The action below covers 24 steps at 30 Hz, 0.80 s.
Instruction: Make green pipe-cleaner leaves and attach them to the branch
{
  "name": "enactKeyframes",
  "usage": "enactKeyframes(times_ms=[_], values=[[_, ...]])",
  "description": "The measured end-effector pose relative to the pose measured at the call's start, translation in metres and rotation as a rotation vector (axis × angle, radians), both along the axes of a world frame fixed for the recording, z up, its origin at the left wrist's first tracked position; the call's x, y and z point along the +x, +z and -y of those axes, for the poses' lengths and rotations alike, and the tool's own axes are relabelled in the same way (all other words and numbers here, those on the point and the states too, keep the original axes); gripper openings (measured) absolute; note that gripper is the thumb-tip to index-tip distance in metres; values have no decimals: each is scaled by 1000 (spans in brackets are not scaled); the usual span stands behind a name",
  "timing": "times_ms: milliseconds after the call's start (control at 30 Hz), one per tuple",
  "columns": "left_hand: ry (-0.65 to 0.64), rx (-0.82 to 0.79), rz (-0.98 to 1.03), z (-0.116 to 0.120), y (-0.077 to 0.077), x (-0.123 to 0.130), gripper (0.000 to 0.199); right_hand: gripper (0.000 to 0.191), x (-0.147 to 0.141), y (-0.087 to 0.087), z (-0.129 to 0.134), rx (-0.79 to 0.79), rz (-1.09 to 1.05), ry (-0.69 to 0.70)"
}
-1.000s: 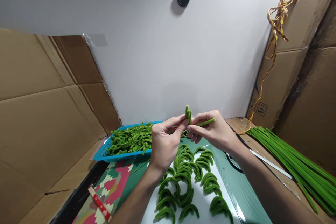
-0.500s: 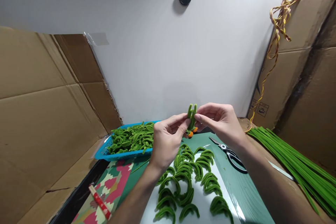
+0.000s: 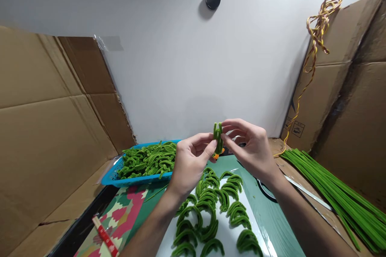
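My left hand (image 3: 193, 158) pinches a small green fuzzy piece (image 3: 217, 138) between thumb and fingers. Its two upright ends point up, and an orange bit (image 3: 218, 154) shows at its bottom. On the piece's right side, my right hand (image 3: 249, 144) grips it with thumb and fingertips. Below both hands, many curved green fuzzy pieces (image 3: 208, 196) lie in groups on a white sheet (image 3: 226, 237).
A blue basket (image 3: 135, 180) of green pieces stands at the left. Scissors (image 3: 267, 190) lie partly behind my right forearm. Long green stems (image 3: 328, 192) lie at the right. A red-wrapped stick (image 3: 105, 237) is at lower left. Cardboard walls (image 3: 54, 120) flank the table.
The view has shifted slightly. The green piece has turned a little, with its upright ends closer together, and my right hand now covers more of the scissors.
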<state>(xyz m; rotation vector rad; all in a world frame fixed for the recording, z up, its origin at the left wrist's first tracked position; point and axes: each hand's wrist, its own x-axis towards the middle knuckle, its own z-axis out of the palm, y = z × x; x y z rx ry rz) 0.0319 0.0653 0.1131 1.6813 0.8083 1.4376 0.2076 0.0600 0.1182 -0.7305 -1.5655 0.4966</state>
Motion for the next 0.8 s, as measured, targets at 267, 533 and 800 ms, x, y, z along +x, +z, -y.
enactKeyframes(times_ms=[267,533,800], values=[[-64,-27,37,0,-3,2,18,17,-7,-5,1,-10,50,-15],[-9,6,-20,1,-5,7,23,18,-7,-8,-2,-71,58,-33],[38,-42,20,-1,-5,4,29,17,-6,-7,-4,-43,112,-10]])
